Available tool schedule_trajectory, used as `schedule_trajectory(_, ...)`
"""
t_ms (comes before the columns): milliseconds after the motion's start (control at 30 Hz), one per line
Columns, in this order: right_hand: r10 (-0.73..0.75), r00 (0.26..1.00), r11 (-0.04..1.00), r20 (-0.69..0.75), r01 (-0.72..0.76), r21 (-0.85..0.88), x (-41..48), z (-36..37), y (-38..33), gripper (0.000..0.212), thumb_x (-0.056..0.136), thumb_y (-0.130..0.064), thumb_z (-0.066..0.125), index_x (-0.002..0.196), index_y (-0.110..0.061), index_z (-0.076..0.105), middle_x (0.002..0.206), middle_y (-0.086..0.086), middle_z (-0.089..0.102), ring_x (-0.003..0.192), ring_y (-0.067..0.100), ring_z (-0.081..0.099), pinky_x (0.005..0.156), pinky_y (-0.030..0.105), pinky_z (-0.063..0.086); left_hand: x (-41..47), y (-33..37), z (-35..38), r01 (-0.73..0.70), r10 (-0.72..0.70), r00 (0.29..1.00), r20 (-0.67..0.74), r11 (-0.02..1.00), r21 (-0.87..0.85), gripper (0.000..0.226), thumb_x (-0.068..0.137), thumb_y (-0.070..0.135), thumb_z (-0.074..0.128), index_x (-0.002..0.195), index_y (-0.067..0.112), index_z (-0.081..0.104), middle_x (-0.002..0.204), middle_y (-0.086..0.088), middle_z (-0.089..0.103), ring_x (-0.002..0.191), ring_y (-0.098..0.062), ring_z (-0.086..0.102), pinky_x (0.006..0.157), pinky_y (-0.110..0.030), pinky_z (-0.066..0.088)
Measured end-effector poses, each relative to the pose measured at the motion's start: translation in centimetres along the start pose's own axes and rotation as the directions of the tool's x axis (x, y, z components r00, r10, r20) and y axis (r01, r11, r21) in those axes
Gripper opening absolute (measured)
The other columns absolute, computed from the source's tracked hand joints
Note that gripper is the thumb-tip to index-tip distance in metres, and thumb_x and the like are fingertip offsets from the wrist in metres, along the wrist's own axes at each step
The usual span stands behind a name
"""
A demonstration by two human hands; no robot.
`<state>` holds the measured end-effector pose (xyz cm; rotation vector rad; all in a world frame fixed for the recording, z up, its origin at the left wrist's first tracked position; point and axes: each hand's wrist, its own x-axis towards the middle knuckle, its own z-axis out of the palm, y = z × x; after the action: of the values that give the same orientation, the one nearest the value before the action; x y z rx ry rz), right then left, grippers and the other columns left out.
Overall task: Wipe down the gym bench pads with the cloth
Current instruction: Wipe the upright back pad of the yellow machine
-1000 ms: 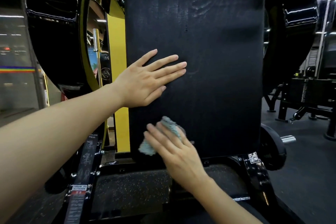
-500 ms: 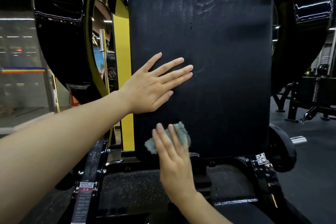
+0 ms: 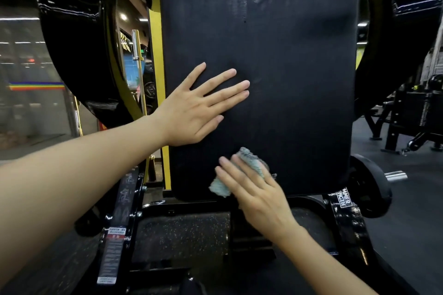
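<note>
Our right hand [image 3: 259,199], fingers straight, presses the cloth [image 3: 250,160] low on the pad [image 3: 287,67], having slid it slightly rightward while our flat, open left hand [image 3: 194,110] stays braced above, so most of the pad likely remains unwiped.

My one camera rides on my head, wide-angled, facing forward and tilted slightly down, so close to the upright back pad [image 3: 287,67] that it fills the middle of the view, with my left hand [image 3: 191,108] and right hand [image 3: 259,196] both reaching it.
</note>
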<state>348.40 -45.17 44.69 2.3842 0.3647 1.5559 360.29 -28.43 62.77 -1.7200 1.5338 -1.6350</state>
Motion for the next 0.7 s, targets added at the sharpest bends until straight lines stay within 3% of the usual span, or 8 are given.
schedule_trajectory(100, 0.034, 0.999, 0.998, -0.024, -0.035, -0.058, -2.0, -1.6, 3.0, 0.057, 0.097, 0.0, 0.038, 0.151, -0.017, 0.036, 0.157, -0.001, 0.036, 0.147, 0.017, 0.03, 0.111, 0.043, 0.038, 0.0, 0.5, 0.0, -0.009, 0.009, 1.0, 0.003, 1.0, 0.006, 0.06, 0.1, 0.032, 0.025, 0.158, 0.019, 0.016, 0.165, 0.002, 0.013, 0.153, -0.024, 0.01, 0.12, -0.057, 0.01)
schedule_trajectory(267, 0.149, 0.987, 0.98, -0.065, -0.156, -0.125, -4.2, -3.9, 7.2, 0.067, 0.087, 0.008, 0.046, 0.149, -0.014, 0.037, 0.156, 0.001, 0.038, 0.146, 0.018, 0.032, 0.107, 0.049, 0.042, -0.1, 1.2, -0.1, -0.013, 0.013, 1.0, 0.008, 1.0, -0.006, 0.059, 0.101, 0.033, 0.026, 0.158, 0.019, 0.018, 0.165, 0.002, 0.015, 0.152, -0.024, 0.011, 0.12, -0.056, 0.009)
schedule_trajectory(533, 0.31, 0.933, 0.948, -0.182, -0.318, -0.015, 1.5, -5.6, 11.0, 0.053, 0.097, 0.0, 0.037, 0.15, -0.006, 0.037, 0.157, 0.009, 0.035, 0.15, 0.024, 0.023, 0.117, 0.052, 0.029, -0.3, 1.6, 0.2, -0.013, 0.013, 1.0, 0.004, 1.0, -0.014, 0.059, 0.101, 0.033, 0.027, 0.158, 0.019, 0.016, 0.165, 0.002, 0.012, 0.153, -0.022, 0.009, 0.121, -0.055, 0.009)
schedule_trajectory(700, 0.445, 0.858, 0.894, -0.256, -0.444, 0.065, 5.9, -6.2, 12.1, 0.052, 0.1, -0.002, 0.036, 0.152, -0.007, 0.034, 0.16, 0.007, 0.03, 0.151, 0.023, 0.017, 0.122, 0.031, 0.014, -0.4, 1.9, 0.4, 0.0, 0.0, 1.0, 0.004, 1.0, -0.025, 0.059, 0.102, 0.033, 0.026, 0.158, 0.02, 0.014, 0.166, 0.002, 0.011, 0.153, -0.021, 0.007, 0.121, -0.054, 0.01)
